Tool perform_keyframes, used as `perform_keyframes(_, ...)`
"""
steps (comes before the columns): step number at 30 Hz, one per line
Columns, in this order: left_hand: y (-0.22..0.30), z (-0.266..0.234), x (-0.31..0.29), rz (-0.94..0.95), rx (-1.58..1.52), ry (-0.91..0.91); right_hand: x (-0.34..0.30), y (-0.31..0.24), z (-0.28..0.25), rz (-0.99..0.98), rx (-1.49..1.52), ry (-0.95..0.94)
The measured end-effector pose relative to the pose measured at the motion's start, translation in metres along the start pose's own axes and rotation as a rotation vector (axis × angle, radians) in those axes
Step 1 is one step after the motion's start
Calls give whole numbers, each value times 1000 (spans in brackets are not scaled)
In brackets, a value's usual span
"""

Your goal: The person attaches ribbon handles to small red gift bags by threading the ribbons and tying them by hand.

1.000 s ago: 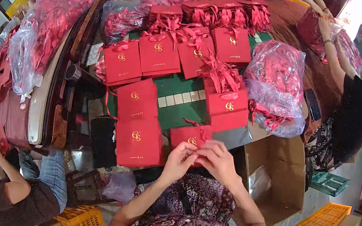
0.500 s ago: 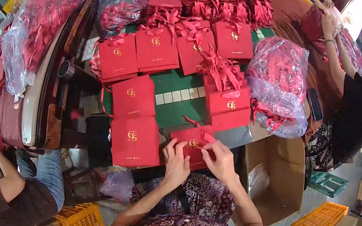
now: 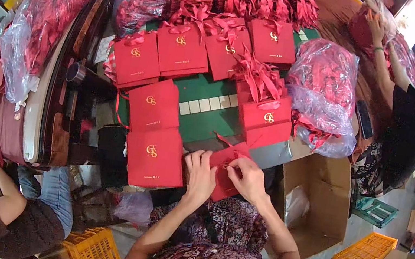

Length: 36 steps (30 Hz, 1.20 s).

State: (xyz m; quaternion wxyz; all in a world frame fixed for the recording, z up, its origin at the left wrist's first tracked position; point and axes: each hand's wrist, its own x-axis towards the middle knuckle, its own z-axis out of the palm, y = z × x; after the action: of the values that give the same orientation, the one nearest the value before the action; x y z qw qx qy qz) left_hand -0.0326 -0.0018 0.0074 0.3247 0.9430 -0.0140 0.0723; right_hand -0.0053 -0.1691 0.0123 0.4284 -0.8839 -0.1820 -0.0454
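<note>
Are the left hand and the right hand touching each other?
Apart: the head view shows part of the red bag in a gap between the left hand and the right hand.

Beyond my left hand point(image 3: 200, 176), a green strip point(image 3: 204, 130) lies open between red bags point(image 3: 156, 137) and a ribboned stack point(image 3: 264, 125), a farther bag row point(image 3: 183, 54) blocking its end

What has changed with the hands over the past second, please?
The left hand has parted leftward from the right hand, to the left edge of the red paper gift bag; the right hand stays over its front. The open cardboard box at right stayed put.
</note>
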Motion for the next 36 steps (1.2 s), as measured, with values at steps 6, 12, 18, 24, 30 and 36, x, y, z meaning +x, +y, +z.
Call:
perform_keyframes(6,6,-9,-1,24,34,-3,2,-11,15,69,-17,-9)
perform_keyframes(12,6,-15,2,61,20,14,-1,-13,17,158,57,2)
perform_keyframes(18,4,-18,8,73,-7,16,-3,-16,22,74,17,61)
perform_keyframes(24,8,-21,9,63,-19,-2,-8,-25,27,170,30,78)
perform_keyframes(30,13,-22,7,85,-27,34,-9,-35,27,293,2,68)
perform_keyframes(36,20,-24,2,131,-62,47,-4,-38,15,384,129,9)
